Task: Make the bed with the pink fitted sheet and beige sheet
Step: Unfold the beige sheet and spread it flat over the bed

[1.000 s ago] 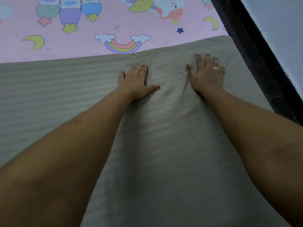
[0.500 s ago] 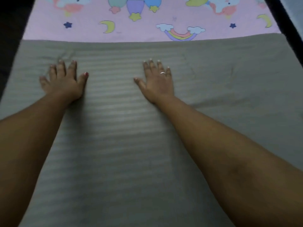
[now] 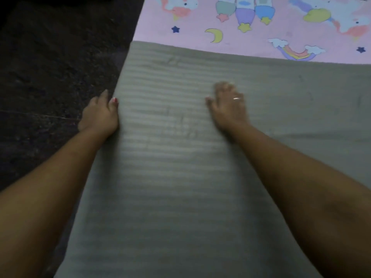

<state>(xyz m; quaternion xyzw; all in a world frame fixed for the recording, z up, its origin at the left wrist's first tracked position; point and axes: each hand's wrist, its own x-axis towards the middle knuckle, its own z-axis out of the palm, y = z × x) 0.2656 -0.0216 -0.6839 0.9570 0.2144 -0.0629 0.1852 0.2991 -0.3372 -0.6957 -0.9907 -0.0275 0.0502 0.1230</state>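
The beige striped sheet (image 3: 180,167) lies flat over most of the bed. Beyond its far edge the pink fitted sheet (image 3: 251,35) shows, printed with moons, stars and a rainbow. My left hand (image 3: 99,114) is at the sheet's left edge, thumb on top of the fabric and fingers down over the bed's side; how they lie is hidden. My right hand (image 3: 228,106), with a ring, rests flat on the beige sheet near the middle, fingers spread and blurred by motion.
A dark floor (image 3: 50,77) runs along the left side of the bed. The beige sheet's far edge slants from upper left down to the right across the pink sheet.
Both hands slid left across the beige sheet. My left hand went from flat on the fabric to the bed's left edge. The view swung left, and the floor there came into sight.
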